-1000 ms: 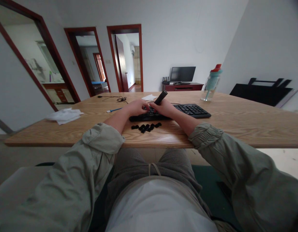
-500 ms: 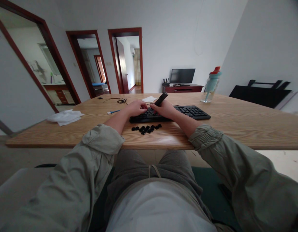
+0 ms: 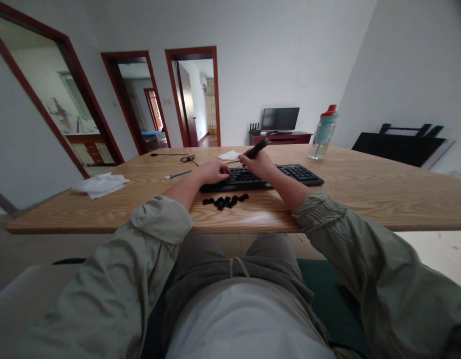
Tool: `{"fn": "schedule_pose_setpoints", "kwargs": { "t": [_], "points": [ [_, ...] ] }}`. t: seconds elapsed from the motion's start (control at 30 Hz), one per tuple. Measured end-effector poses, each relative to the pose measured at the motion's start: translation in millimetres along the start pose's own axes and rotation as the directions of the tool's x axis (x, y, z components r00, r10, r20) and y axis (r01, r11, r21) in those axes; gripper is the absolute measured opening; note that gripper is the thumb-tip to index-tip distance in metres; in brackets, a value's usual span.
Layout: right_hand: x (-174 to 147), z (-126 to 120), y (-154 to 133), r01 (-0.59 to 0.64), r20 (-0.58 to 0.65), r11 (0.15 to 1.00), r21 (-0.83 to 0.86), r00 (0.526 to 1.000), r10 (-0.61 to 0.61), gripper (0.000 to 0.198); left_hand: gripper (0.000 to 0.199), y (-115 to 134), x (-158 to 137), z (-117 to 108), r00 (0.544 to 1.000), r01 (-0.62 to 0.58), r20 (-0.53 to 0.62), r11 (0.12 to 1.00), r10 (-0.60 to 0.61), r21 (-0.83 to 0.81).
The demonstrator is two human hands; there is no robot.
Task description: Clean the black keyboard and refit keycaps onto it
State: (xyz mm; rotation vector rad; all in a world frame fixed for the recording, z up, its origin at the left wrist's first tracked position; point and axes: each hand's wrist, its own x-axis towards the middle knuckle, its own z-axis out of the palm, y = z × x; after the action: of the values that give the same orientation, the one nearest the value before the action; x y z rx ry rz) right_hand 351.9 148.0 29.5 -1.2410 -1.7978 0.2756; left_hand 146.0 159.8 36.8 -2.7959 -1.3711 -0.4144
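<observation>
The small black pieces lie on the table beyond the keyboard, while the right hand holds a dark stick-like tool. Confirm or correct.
Wrong side: the head view shows the small black pieces on the table on the near side of the keyboard. The right hand does hold the dark tool.

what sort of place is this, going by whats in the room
Probably a home, perhaps its living or dining area: a monitor or TV stands on a low dark-red cabinet, and a doorway at left shows a sink counter.
</observation>
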Motion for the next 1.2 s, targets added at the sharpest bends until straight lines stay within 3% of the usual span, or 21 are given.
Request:
{"fn": "schedule_pose_setpoints", "kwargs": {
  "t": [0.37,0.6,0.73,0.87,1.0,1.1,1.2],
  "points": [
    [0.9,-5.0,2.2,-0.001,-0.027,1.000,-0.013,1.000,0.000,0.036,0.037,5.0,-2.4,-6.0,0.998,-0.047,0.041,0.987,0.041,0.155],
    [2.3,-4.6,4.2,-0.003,-0.024,1.000,0.011,1.000,0.003,0.034,0.041,4.9,-1.6,-2.8,0.998,-0.059,0.018,0.996,0.058,0.059],
    [1.6,-1.4,5.9,0.056,-0.033,0.995,0.076,0.998,-0.054,0.026,0.034,0.3,-0.7,-1.9,0.992,-0.032,-0.121,0.999,0.034,0.015],
    [-2.2,0.9,3.8,0.060,0.091,0.994,0.092,0.994,-0.068,0.030,0.034,-1.9,-1.2,-1.6,0.961,-0.023,-0.276,0.995,-0.005,-0.097],
    [-4.8,0.9,1.1,0.100,0.234,0.991,0.092,0.965,-0.119,0.025,0.031,-3.2,-0.5,0.4,0.977,-0.089,-0.203,0.984,0.056,-0.157],
    [-4.1,1.4,2.6,0.087,0.259,0.994,0.071,0.960,-0.103,0.025,0.028,-4.6,0.3,1.6,0.988,-0.110,-0.130,0.976,0.087,-0.186],
    [-2.1,3.3,7.7,0.076,0.248,0.995,0.069,0.965,-0.091,0.029,0.029,-4.1,-0.8,1.1,0.985,-0.106,-0.153,0.971,0.074,-0.216]
  ]
}}
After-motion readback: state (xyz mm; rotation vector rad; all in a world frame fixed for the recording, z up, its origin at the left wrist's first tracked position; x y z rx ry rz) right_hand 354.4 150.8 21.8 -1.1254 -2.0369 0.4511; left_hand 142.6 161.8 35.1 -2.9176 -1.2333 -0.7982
